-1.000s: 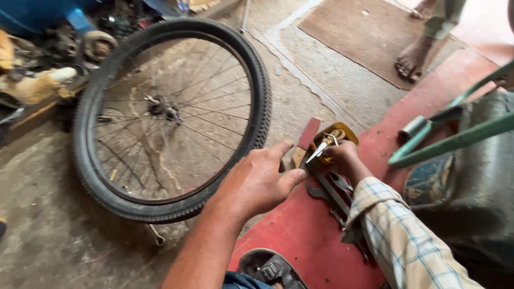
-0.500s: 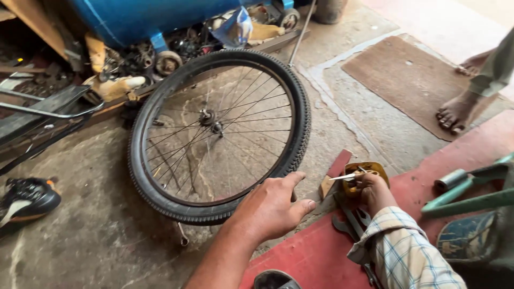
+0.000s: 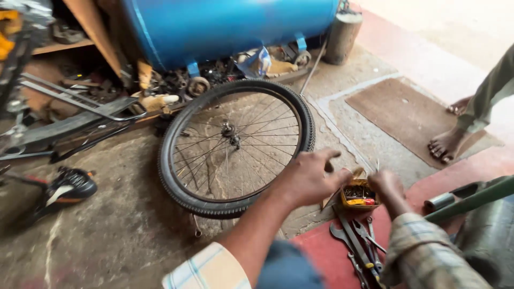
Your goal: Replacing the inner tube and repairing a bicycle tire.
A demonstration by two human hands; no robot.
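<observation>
A bicycle wheel point(image 3: 235, 144) with a black tyre and thin spokes lies flat on the concrete floor. My left hand point(image 3: 308, 176) hovers over its near right rim, fingers spread, holding nothing. My right hand point(image 3: 386, 186) rests at the right side of a small yellow box point(image 3: 358, 195) of small parts, its fingers curled; whether it grips anything I cannot see. Several wrenches point(image 3: 356, 246) lie on the red surface just below the box.
A big blue barrel point(image 3: 230, 27) lies at the back above scattered metal scrap point(image 3: 176, 80). A black shoe point(image 3: 67, 187) sits at left. Another person's bare foot point(image 3: 447, 144) stands by a brown mat point(image 3: 401, 118). A green bar point(image 3: 471, 200) crosses at right.
The view has swung down and left, so the wheel now sits more central and the barrel shows. My left hand has stayed spread near the rim; my right hand stays at the yellow box.
</observation>
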